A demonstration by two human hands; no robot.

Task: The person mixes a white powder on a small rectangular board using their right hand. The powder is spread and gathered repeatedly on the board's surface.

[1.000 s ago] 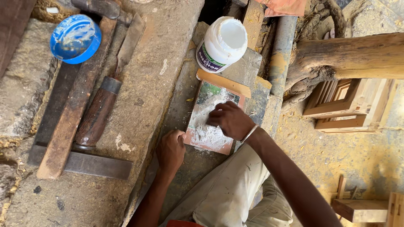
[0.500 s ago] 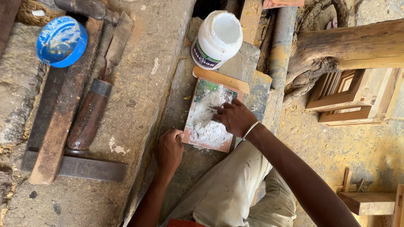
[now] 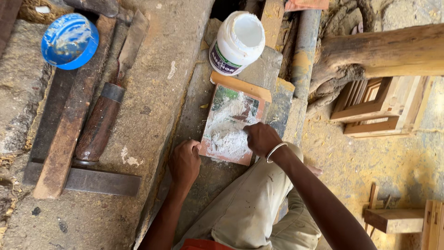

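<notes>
The left hand [image 3: 184, 162] is gripping the near-left corner of a small square board [image 3: 231, 124] smeared with white paste, while the right hand [image 3: 261, 138], fingers curled, is pressing into the paste.

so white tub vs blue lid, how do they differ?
The white tub is a tall open jar with a printed label on its side; the blue lid is a shallow disc lying inside-up. The tub stands just above the smeared board near the right hand; the lid lies far off at the upper left. Both carry white paste residue.
</notes>
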